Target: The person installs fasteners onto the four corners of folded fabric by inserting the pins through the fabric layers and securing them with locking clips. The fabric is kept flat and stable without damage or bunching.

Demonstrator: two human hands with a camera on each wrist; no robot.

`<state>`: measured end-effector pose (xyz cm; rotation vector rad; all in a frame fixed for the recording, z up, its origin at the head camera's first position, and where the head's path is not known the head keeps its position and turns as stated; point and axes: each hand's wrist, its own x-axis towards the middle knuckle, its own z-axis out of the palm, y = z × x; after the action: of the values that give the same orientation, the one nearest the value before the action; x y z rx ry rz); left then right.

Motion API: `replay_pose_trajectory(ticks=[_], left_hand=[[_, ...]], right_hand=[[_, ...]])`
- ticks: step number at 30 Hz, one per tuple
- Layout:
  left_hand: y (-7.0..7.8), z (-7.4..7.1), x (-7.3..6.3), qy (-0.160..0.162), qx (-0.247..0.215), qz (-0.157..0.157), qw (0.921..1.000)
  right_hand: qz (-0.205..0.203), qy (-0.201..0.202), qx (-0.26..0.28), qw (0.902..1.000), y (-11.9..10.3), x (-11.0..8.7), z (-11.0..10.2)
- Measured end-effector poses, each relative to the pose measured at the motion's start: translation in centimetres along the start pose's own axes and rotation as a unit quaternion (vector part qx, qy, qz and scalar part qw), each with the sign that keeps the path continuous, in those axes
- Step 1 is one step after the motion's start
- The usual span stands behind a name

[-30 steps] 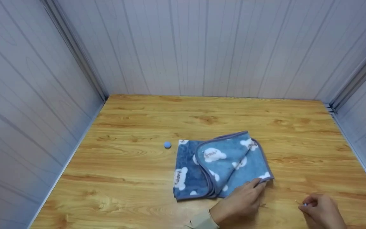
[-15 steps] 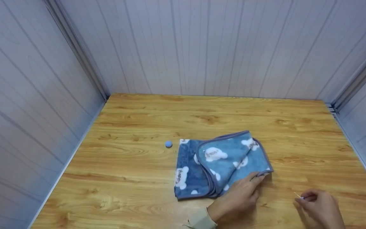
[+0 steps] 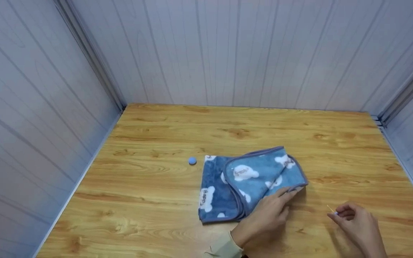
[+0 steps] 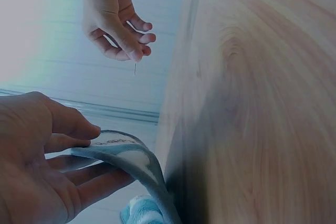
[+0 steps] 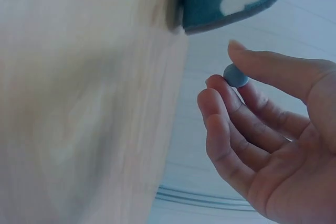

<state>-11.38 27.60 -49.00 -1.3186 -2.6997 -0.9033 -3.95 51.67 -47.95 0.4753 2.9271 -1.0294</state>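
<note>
A folded blue fleece blanket [image 3: 213, 199] with white cloud-like patches and a grey-blue bound edge lies on the table. My left hand [image 3: 265, 213] pinches its near right edge, the thumb above and the fingers below, and holds that edge raised in the left wrist view, where the blanket's bound edge [image 4: 139, 171] curves down from the fingers. To the right, my right hand [image 3: 359, 224] pinches a ball-headed pin between thumb and fingers. Its round blue head [image 5: 235, 75] shows in the right wrist view, and the thin shaft [image 4: 135, 70] points away from the fingertips.
A small round blue piece [image 3: 192, 161] lies on the wood-grain table [image 3: 138, 200], left of the blanket. Pale panelled walls [image 3: 228, 53] stand at the back and both sides of the table.
My left hand has raised the blanket's near right edge and shifted it away from me. My right hand, still pinching the pin, has moved forward and left. The head view has shifted slightly.
</note>
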Motion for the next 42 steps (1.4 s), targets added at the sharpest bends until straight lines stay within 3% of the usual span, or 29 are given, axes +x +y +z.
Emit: replay_pose_trajectory(ticks=[7,19,30,36,42], left_hand=[[-0.3,-0.7,-0.1,0.039,-0.020,0.007,0.9990],[-0.4,-1.8,0.0,0.062,-0.007,0.015,0.9980],[-0.6,-2.8,0.1,0.043,-0.010,-0.016,0.9989],[-0.8,-3.0,0.1,0.050,-0.020,-0.009,0.9985],[-0.9,-3.2,0.2,0.044,-0.017,-0.009,0.9988]], right_hand=[[-0.042,0.049,0.012,0.9979,-1.8,0.2,0.9],[-0.109,0.084,0.037,0.9897,-5.3,0.9,1.9],[-0.148,0.088,0.071,0.9825,-7.6,1.2,2.9],[-0.170,0.103,0.071,0.9774,-8.5,1.5,3.2],[-0.179,0.094,0.072,0.9766,-9.4,2.0,3.6]])
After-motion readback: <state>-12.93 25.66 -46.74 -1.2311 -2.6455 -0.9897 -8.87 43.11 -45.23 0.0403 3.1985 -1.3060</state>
